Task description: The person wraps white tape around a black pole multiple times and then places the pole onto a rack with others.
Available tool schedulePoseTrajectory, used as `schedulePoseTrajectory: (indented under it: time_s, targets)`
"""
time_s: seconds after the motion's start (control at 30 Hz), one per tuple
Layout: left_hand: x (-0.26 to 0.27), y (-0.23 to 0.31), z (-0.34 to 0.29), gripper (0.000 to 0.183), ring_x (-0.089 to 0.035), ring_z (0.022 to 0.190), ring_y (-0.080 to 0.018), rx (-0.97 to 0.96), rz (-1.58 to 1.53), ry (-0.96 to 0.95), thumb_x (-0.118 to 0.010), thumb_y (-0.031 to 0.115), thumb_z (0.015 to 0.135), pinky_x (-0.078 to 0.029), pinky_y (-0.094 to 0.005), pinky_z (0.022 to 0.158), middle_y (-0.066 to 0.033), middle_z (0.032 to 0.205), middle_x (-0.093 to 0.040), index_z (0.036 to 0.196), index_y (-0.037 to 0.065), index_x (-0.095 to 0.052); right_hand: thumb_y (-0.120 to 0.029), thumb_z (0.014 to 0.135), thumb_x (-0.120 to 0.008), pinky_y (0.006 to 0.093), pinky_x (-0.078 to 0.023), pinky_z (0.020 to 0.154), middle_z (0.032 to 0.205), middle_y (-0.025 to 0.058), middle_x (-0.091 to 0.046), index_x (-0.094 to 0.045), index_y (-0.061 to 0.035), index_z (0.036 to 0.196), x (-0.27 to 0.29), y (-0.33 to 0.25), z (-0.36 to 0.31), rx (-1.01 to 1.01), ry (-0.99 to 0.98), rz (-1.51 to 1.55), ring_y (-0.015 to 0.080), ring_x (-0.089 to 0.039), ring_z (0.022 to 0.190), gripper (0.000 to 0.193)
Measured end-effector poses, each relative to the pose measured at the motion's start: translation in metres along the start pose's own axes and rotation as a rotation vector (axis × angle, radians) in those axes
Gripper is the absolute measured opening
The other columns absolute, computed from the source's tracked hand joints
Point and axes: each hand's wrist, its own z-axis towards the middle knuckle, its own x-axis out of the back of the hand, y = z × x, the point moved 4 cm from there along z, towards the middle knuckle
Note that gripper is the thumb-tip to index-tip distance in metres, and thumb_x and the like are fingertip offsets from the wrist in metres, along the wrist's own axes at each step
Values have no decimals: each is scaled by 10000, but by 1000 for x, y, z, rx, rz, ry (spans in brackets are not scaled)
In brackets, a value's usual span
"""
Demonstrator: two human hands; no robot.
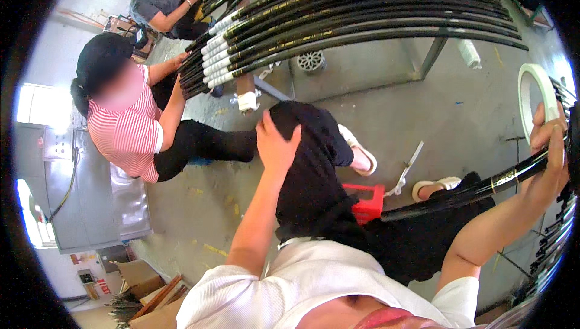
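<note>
Black pole slants up to the right hand, beneath a pale tape roll

The black pole (465, 193) lies toward 4 o'clock from the middle of the view. Its long axis runs from about 8 o'clock to between 2 and 3, its higher end reaching the right hand (551, 141) at 3 o'clock. Its lower visible end is beside the red stool (365, 202), over the person's dark-clothed lap. A gold band shows on the pole near the hand.

The right hand's fingers are curled, holding the roll of tape (548, 96) by its lower rim. Whether they also grip the pole I cannot tell. The roll stands on edge, its opening facing roughly 9 o'clock and its tall axis leaning slightly toward 11.

Just left of centre, the left hand (278, 148) rests on the black trousers (308, 154) at the knee, thumb spread from the fingers.

At 12 to 1 o'clock, a row of black poles (362, 24) stretches broadly from 9 to 3, pale sleeves on the left ends. A co-worker (124, 129) in a striped top, between 9 and 10 o'clock, has hands at those ends.
</note>
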Motion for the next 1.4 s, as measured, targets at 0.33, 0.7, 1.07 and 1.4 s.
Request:
schedulePoseTrajectory:
  time_s: [0.33,0.7,1.07,1.4]
  targets:
    - [-44,39,68,460,-553,1048,-347,-166,626,-423,-571,469,803,-469,-485,826,-113,1082,-605,1066,96,-631,-215,847,-542,343,-390,743,595,91,-493,-490,-5,563,-25,-13,4,115,25,121,202,-515,689,357]
    - [-232,70,-104,419,-439,1225,-298,-655,864,-996,-456,331,884,-24,-733,992,-67,1308,-517,1259,174,-555,-208,863,-527,308,-407,669,556,85,-495,-513,-9,569,-26,-16,7,74,6,79,183,-524,633,356]
    - [-254,64,-144,430,-629,849,-280,-407,-186,-1228,-573,355,846,-498,-385,743,-171,953,-643,1100,8,-565,-194,886,-534,310,-431,731,701,82,-564,-598,47,902,-10,6,-1,121,-125,-63,160,-535,702,250]
    - [33,202,-69,848,-521,1104,-237,-365,-1546,-1353,-660,470,802,-411,-392,948,-151,1304,-446,1392,21,-248,-160,849,-634,190,-349,543,654,-23,-560,-617,-30,787,-68,19,-3,-164,-83,102,30,-474,604,145]
